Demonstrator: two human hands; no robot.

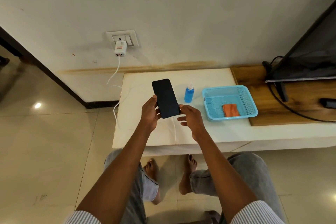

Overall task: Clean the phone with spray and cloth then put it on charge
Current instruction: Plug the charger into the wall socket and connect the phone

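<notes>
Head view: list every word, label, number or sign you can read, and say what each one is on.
Charger in the wall socket: red label, print too small to read.
Blue basket, small tag on its left rim: dark marks, too blurred to read.
Phone, spray bottle, orange cloth: no text visible.

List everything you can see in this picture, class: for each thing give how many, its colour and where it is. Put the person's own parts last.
phone: one, black, held above the white table
spray bottle: one, blue, upright on the table, right of the phone
basket: one, light blue, on the table's right part
cloth: one, orange, folded inside the basket
charger: one, white, plugged into the wall socket
cable: one, white, running from charger down to the table
television: one, black, on a wooden board at right
left hand: gripping the phone's left edge
right hand: touching the phone's lower right edge, fingers spread
</notes>
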